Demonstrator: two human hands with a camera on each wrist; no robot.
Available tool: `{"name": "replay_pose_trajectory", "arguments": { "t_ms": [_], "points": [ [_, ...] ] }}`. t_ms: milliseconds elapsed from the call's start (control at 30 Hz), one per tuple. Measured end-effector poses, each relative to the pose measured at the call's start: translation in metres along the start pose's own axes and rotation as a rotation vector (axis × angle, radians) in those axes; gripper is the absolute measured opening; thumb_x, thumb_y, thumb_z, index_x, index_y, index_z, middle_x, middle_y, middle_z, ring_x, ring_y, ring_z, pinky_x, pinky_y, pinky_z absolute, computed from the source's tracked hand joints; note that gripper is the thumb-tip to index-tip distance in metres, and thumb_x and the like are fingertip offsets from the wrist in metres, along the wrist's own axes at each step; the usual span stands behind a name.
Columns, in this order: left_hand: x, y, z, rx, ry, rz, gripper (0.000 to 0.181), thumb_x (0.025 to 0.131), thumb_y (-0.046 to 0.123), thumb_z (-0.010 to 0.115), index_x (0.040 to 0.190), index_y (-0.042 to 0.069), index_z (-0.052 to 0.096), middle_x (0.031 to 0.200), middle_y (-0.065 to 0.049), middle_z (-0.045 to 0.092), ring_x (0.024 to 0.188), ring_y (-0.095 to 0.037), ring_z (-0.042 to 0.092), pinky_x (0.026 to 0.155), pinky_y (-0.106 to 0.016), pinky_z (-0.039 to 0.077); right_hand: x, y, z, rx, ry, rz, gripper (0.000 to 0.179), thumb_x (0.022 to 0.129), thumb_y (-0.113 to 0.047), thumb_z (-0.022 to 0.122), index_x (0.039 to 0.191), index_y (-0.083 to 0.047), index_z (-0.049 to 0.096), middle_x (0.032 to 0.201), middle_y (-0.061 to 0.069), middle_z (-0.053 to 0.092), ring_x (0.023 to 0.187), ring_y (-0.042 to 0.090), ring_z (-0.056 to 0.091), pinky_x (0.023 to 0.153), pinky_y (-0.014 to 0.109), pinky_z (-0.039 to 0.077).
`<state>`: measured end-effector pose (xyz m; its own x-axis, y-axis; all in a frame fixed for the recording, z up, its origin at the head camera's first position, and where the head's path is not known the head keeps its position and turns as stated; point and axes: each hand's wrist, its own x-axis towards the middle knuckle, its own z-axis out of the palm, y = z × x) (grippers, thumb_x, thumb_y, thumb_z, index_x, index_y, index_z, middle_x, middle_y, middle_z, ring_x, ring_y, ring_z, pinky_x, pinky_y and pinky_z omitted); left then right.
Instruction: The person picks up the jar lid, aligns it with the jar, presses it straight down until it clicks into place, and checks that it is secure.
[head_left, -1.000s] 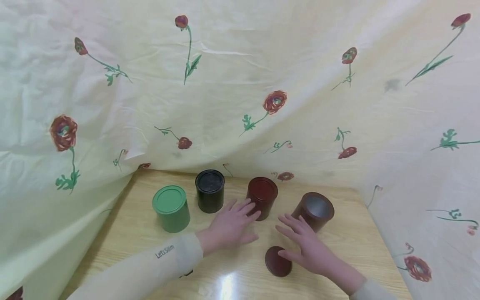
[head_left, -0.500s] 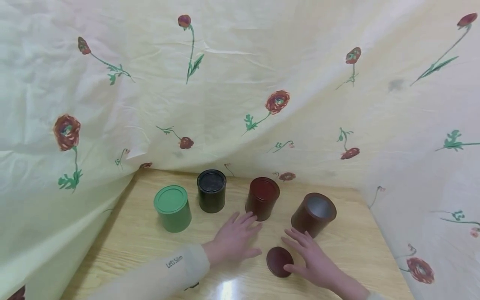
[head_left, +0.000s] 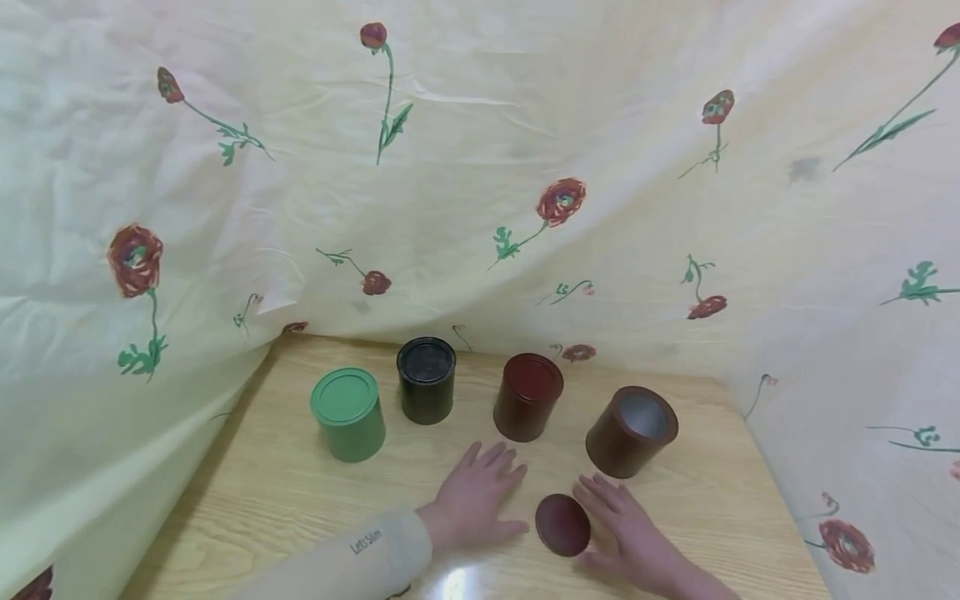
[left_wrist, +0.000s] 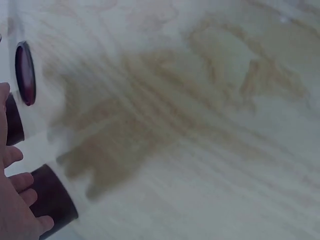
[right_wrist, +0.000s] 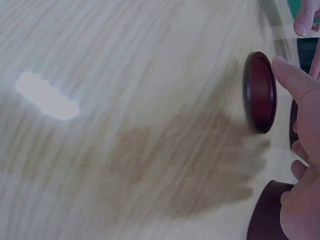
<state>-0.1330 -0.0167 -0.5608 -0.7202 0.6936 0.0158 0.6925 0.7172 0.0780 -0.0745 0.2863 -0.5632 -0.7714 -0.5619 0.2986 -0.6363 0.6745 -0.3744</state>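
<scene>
My left hand [head_left: 476, 504] hovers low over the table or rests on it, fingers spread, with nothing held. Just beyond its fingertips stands a dark red canister [head_left: 522, 421] with its lid on. Between my hands lies a loose round dark red lid [head_left: 562, 525]. My right hand [head_left: 626, 537] is beside that lid, fingers extended and thumb near its edge; I cannot tell whether they touch. An uncovered brown canister [head_left: 618, 446], pale inside, stands beyond my right fingers. In the right wrist view the lid [right_wrist: 261, 95] appears close to the thumb.
A green lidded canister [head_left: 348, 417] and a black lidded canister [head_left: 426, 387] stand at the back left of the wooden table [head_left: 285, 492]. A flower-patterned cloth [head_left: 450, 167] hangs behind the table and along both sides.
Both hands have drawn back toward me, away from the canisters. My right hand has moved from over the lid's edge to the lid's right side. The canisters and lid stay in place.
</scene>
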Motion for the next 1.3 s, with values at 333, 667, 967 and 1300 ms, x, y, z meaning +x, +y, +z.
{"name": "replay_pose_trajectory", "arguments": {
  "t_ms": [333,667,967,1300],
  "points": [
    [-0.003,0.005,0.024,-0.026,-0.035,-0.016,0.095,0.091,0.083,0.055,0.164,0.023,0.046,0.172,-0.005,0.037,0.161,-0.026,0.030,0.132,-0.055,0.021,-0.017,0.015,0.015,-0.034,0.009,-0.002,0.093,0.077,-0.058,0.089,0.144,0.002,0.063,0.150,0.025,0.059,0.159,0.013,0.027,0.123,0.010,-0.004],
    [0.001,0.012,0.033,-0.021,-0.025,-0.028,0.097,0.087,0.087,0.058,0.162,0.026,0.049,0.172,-0.003,0.038,0.161,-0.025,0.029,0.132,-0.054,0.021,-0.023,0.024,0.025,-0.061,0.038,-0.011,0.091,0.081,-0.062,0.084,0.141,0.003,0.064,0.150,0.026,0.058,0.159,0.013,0.025,0.124,0.011,-0.004],
    [0.002,0.016,0.039,0.004,-0.031,-0.029,0.095,0.085,0.087,0.059,0.159,0.028,0.053,0.171,-0.002,0.040,0.160,-0.024,0.031,0.131,-0.054,0.024,-0.023,0.024,0.029,-0.042,0.051,-0.004,0.086,0.081,-0.057,0.087,0.139,0.003,0.066,0.150,0.026,0.058,0.161,0.012,0.023,0.124,0.011,-0.004],
    [0.006,0.019,0.046,0.013,-0.012,-0.018,0.092,0.086,0.088,0.058,0.157,0.030,0.056,0.169,0.000,0.043,0.160,-0.024,0.033,0.130,-0.053,0.027,-0.019,0.018,0.028,-0.020,0.027,0.083,0.083,0.074,-0.045,0.095,0.138,0.001,0.068,0.151,0.023,0.059,0.137,0.053,0.048,0.123,0.010,-0.004]
  ]
}}
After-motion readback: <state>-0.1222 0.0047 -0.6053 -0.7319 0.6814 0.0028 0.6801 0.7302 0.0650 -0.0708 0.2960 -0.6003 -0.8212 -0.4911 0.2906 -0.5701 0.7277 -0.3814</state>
